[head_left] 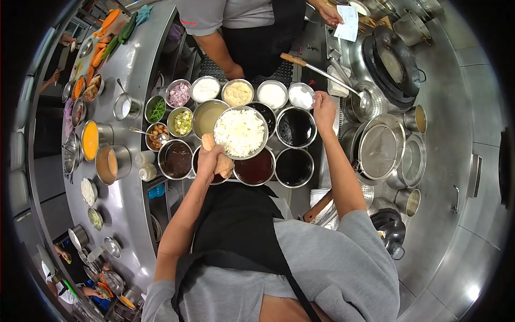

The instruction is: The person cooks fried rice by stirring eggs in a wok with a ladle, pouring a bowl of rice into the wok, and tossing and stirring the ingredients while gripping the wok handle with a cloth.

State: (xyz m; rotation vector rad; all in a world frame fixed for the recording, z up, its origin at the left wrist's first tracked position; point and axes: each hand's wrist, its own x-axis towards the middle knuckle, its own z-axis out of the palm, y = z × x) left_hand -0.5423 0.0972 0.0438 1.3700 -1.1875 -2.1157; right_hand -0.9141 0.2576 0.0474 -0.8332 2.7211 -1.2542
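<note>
My left hand (208, 162) is closed on the near-left rim of a metal bowl of white rice (241, 133), with a folded tan cloth (223, 168) under the fingers. The bowl hangs over the seasoning pots and partly covers some of them. At the far right of the pots, my right hand (324, 106) is pinched at the rim of a small pot of white powder (302, 96). Whatever its fingers hold is too small to make out. Below that hand stands a pot of dark liquid (295, 127); a reddish-brown sauce pot (254, 167) is nearer me.
Chopped onion (178, 94), green onion and fried bits stand in pots at left. Beyond the pots, another person (236, 32) holds a paper slip (347, 23). A long-handled ladle (327, 75), strainer (382, 147) and wok (394, 64) are at right. A steel counter (120, 220) runs along the left.
</note>
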